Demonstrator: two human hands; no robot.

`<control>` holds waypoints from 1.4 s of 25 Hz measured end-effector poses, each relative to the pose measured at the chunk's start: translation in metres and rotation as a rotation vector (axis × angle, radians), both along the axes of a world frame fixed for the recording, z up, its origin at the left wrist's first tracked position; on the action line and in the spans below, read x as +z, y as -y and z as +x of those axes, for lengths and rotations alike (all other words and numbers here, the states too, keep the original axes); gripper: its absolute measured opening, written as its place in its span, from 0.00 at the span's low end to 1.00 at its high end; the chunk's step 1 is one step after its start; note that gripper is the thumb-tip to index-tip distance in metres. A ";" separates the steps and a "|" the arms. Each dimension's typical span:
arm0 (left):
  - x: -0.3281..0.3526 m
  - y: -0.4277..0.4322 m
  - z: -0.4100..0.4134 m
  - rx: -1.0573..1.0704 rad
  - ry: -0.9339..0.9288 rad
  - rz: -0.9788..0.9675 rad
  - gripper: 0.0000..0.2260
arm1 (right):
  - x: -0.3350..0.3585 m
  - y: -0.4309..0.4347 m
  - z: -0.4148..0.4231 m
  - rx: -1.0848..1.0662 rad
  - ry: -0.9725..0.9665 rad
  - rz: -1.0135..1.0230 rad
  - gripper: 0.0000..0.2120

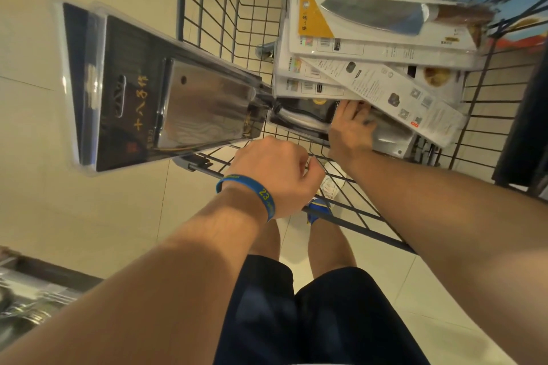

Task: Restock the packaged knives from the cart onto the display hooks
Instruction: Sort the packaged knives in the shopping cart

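Left hand (275,175), blue wristband (246,187) on it: curled tight at the near corner of a black knife pack (160,89), apparently holding it. The fingers themselves are hidden under the knuckles. This pack is lifted out past the left side of the cart (207,9) and hangs tilted over the floor tiles (44,53). Right hand (351,133): inside the cart, fingers laid fairly flat on a second dark pack (299,120), not closed round it. That pack lies partly under a slanted long white pack (400,92) and a stack of white packs (370,47). Step, as judged: gathering stock from the cart, one pack out, a second being reached. Next move likely calls for sliding the dark pack out from beneath the white ones without toppling the stack, then turning to the display hooks, which are not in view.
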State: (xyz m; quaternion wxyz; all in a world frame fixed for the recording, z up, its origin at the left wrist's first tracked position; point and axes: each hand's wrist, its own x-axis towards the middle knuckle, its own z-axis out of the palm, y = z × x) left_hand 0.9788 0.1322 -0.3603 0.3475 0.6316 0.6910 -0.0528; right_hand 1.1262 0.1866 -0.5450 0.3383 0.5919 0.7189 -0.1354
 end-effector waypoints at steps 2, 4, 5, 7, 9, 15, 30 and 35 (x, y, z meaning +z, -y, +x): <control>0.000 -0.001 0.000 -0.003 0.008 -0.002 0.20 | -0.002 0.003 -0.006 -0.039 0.020 0.006 0.35; 0.000 -0.001 -0.001 0.004 0.017 0.001 0.20 | -0.003 0.006 -0.010 -0.055 0.060 -0.025 0.39; 0.000 -0.001 -0.001 0.004 0.019 0.005 0.20 | -0.005 0.007 -0.011 -0.060 0.070 -0.028 0.41; 0.000 0.000 0.000 -0.004 0.017 0.016 0.19 | -0.010 0.008 -0.010 -0.078 0.069 -0.030 0.43; -0.001 0.000 -0.001 -0.005 0.015 0.020 0.20 | -0.012 0.006 -0.010 -0.111 0.013 -0.033 0.45; -0.003 -0.001 0.000 -0.029 0.005 0.029 0.21 | 0.002 -0.002 -0.003 -0.003 -0.069 -0.031 0.47; 0.028 -0.012 0.007 0.055 -0.060 -0.068 0.24 | 0.236 -0.018 0.010 -0.931 -0.964 0.093 0.11; 0.102 -0.035 0.003 0.964 0.876 -0.550 0.39 | 0.322 -0.018 0.017 -1.167 -1.354 0.085 0.20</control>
